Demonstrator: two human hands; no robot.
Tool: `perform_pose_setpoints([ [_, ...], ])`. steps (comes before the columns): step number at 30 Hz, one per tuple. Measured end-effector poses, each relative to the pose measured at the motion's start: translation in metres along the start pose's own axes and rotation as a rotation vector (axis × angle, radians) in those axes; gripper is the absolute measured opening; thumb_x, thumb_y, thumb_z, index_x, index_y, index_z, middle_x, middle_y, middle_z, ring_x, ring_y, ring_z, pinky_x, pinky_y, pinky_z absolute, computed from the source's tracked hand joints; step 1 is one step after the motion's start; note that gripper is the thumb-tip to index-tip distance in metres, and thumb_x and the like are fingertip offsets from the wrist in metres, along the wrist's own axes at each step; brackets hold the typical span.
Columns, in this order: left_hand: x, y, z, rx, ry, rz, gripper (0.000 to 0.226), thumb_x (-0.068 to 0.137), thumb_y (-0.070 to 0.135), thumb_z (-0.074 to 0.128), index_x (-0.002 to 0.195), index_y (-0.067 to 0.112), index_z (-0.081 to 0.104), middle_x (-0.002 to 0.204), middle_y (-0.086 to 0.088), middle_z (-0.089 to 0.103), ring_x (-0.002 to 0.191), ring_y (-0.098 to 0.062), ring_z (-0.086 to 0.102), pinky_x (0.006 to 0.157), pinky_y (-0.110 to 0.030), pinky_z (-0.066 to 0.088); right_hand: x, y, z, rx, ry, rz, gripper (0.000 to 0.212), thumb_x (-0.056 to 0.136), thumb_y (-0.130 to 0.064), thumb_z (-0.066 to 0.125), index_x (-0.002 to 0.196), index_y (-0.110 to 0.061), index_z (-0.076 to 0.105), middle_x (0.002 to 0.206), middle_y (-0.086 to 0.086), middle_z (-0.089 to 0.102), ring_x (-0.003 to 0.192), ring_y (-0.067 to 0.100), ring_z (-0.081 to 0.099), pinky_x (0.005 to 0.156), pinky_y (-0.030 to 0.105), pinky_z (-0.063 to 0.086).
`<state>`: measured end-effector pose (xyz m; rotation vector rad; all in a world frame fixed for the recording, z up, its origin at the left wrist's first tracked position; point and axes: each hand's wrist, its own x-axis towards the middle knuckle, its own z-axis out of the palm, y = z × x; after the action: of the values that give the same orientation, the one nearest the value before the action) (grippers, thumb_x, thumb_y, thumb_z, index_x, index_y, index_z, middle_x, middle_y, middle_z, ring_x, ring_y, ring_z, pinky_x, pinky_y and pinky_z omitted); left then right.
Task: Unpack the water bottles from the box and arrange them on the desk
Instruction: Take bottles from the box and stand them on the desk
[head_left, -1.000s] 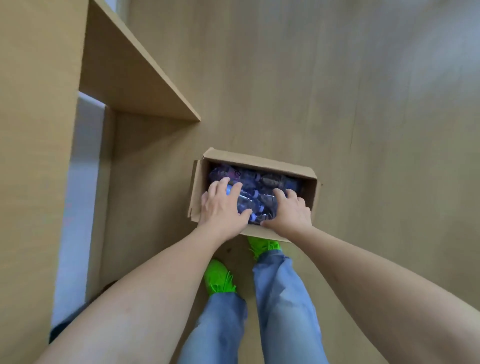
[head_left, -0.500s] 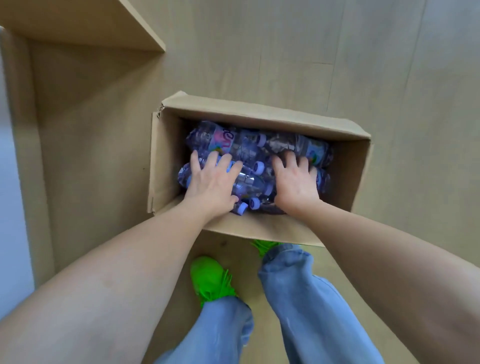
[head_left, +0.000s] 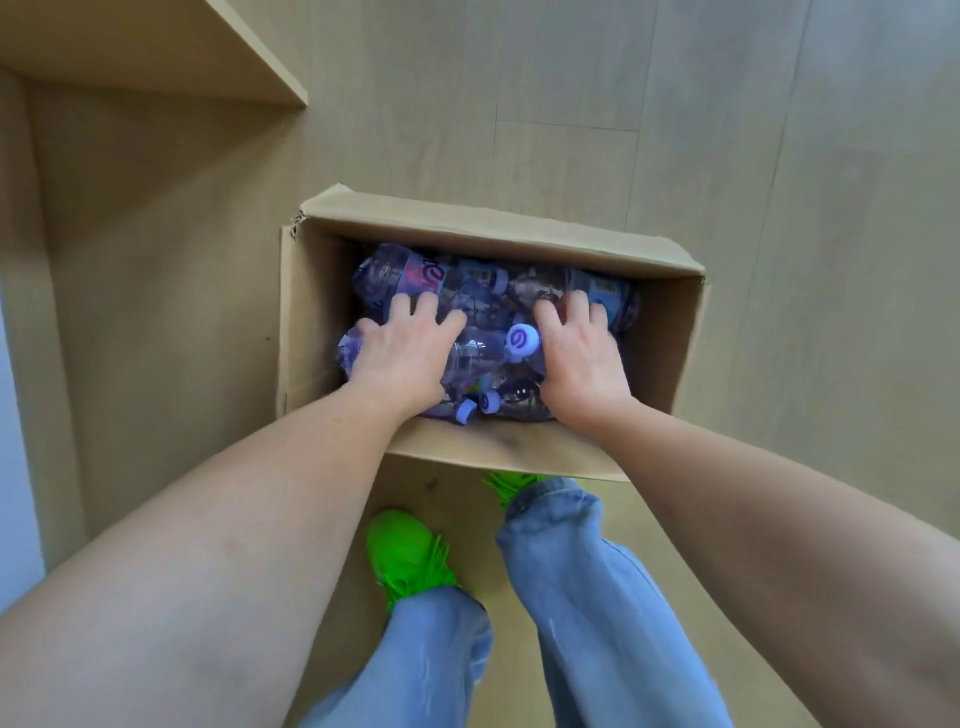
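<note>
An open cardboard box (head_left: 498, 223) stands on the wooden floor in front of my feet. Inside lie several clear plastic water bottles (head_left: 410, 273) with purple labels and lilac caps, piled on their sides. My left hand (head_left: 402, 356) is curled over a bottle on the left of the pile. My right hand (head_left: 582, 358) is clamped on a bottle on the right, beside a lilac cap (head_left: 522, 340) that faces up. Both hands hide the bottles under them.
A wooden desk corner (head_left: 249, 57) juts out at the top left, with its side panel (head_left: 31, 312) running down the left edge. My green shoes (head_left: 405, 556) and jeans stand just in front of the box. Wooden floor surrounds the box.
My head has come down closer, so the box looks larger. Both hands have pushed deeper into the pile and closed around bottles; the capped bottle between them has tipped up.
</note>
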<state>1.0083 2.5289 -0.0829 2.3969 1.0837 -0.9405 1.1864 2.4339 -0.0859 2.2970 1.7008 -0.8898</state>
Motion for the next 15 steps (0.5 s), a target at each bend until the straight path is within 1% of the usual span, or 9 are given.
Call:
perform_pose_setpoints([
  [3, -0.029, -0.008, -0.011, -0.231, -0.05, -0.114, 0.07, 0.06, 0.037, 0.077, 0.113, 0.027, 0.032, 0.108, -0.003, 0.046, 0.102, -0.031, 0.045, 0.073, -0.046, 0.049, -0.016, 0.004, -0.021, 0.17, 0.031, 0.032, 0.062, 0.058, 0.0, 0.071, 0.111, -0.014, 0.044, 0.114, 0.01, 0.039, 0.097, 0.032, 0.042, 0.079, 0.042, 0.047],
  [5, -0.051, -0.012, -0.029, -0.318, -0.055, -0.139, 0.065, 0.058, 0.035, 0.075, 0.105, 0.028, 0.031, 0.1, 0.001, 0.044, 0.097, -0.027, 0.045, 0.067, -0.041, 0.046, -0.031, 0.002, -0.041, 0.279, 0.051, 0.07, 0.063, 0.057, -0.001, 0.071, 0.113, -0.015, 0.046, 0.114, 0.009, 0.04, 0.097, 0.031, 0.043, 0.083, 0.039, 0.044],
  [7, -0.069, -0.013, -0.054, -0.379, -0.034, -0.166, 0.064, 0.056, 0.035, 0.076, 0.1, 0.029, 0.03, 0.098, 0.003, 0.041, 0.095, -0.024, 0.042, 0.065, -0.039, 0.044, -0.043, -0.004, -0.063, 0.357, 0.058, 0.104, 0.062, 0.058, -0.002, 0.07, 0.113, -0.017, 0.046, 0.115, 0.007, 0.042, 0.097, 0.031, 0.046, 0.084, 0.038, 0.044],
  [9, -0.09, -0.012, -0.092, -0.46, 0.007, -0.203, 0.066, 0.054, 0.037, 0.077, 0.1, 0.028, 0.031, 0.099, 0.002, 0.042, 0.095, -0.024, 0.042, 0.068, -0.039, 0.045, -0.058, -0.014, -0.099, 0.431, 0.056, 0.125, 0.058, 0.059, -0.002, 0.067, 0.109, -0.019, 0.044, 0.111, 0.005, 0.048, 0.093, 0.029, 0.05, 0.078, 0.037, 0.045],
  [12, -0.122, -0.01, -0.163, -0.541, 0.095, -0.246, 0.065, 0.051, 0.036, 0.076, 0.097, 0.027, 0.032, 0.098, 0.001, 0.045, 0.092, -0.025, 0.045, 0.068, -0.037, 0.043, -0.079, -0.032, -0.163, 0.493, 0.082, 0.133, 0.05, 0.059, -0.005, 0.064, 0.098, -0.024, 0.04, 0.091, -0.002, 0.052, 0.084, 0.024, 0.05, 0.065, 0.033, 0.039],
  [13, -0.133, -0.009, -0.189, -0.555, 0.128, -0.245, 0.065, 0.049, 0.037, 0.075, 0.097, 0.028, 0.032, 0.098, 0.001, 0.046, 0.091, -0.025, 0.046, 0.068, -0.037, 0.043, -0.086, -0.038, -0.186, 0.509, 0.099, 0.133, 0.049, 0.059, -0.007, 0.065, 0.096, -0.026, 0.038, 0.087, -0.004, 0.05, 0.081, 0.023, 0.049, 0.063, 0.033, 0.038],
  [15, -0.158, -0.007, -0.238, -0.568, 0.187, -0.229, 0.068, 0.047, 0.037, 0.075, 0.099, 0.03, 0.032, 0.099, 0.002, 0.046, 0.093, -0.026, 0.045, 0.07, -0.038, 0.046, -0.099, -0.05, -0.234, 0.528, 0.132, 0.129, 0.049, 0.059, -0.009, 0.065, 0.095, -0.029, 0.037, 0.085, -0.006, 0.05, 0.079, 0.023, 0.05, 0.062, 0.033, 0.039],
])
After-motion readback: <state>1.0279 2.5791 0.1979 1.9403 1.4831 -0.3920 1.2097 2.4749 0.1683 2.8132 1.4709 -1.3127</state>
